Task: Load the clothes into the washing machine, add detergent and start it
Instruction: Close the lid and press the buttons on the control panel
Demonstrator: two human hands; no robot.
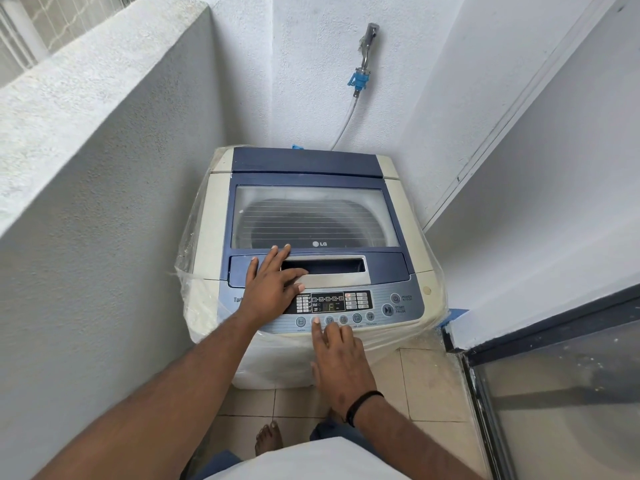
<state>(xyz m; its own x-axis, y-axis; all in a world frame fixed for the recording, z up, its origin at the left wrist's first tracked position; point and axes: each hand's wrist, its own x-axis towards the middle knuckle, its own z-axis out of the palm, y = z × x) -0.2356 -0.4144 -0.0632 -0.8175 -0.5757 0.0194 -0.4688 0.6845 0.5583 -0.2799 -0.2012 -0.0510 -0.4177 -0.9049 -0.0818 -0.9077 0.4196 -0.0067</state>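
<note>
The washer (311, 237) is a top-loader, boxy, cream plastic with a navy top, its sides wrapped in loose clear film (188, 244). It stands on beige floor tiles (415, 372) in a narrow corner between rough, grainy white walls (114, 188). The lid (313, 216) is shut; its clear ribbed window shows a dark drum, and what lies inside cannot be told. Below the window is a recessed silver handle (332, 270). The pale blue panel (346, 306) carries a lit display and a row of round buttons.

The left hand (272, 285) lies flat, fingers straight and spread, over the lid's front and the panel, holding nothing. The right hand (341, 362) points its forefinger onto a round button (315, 320), other fingers loosely bent, gripping nothing.

Behind, a chrome tap (367, 43) with a blue coupling feeds a clear hose (346, 123). A glass door (561, 403) stands at right.
</note>
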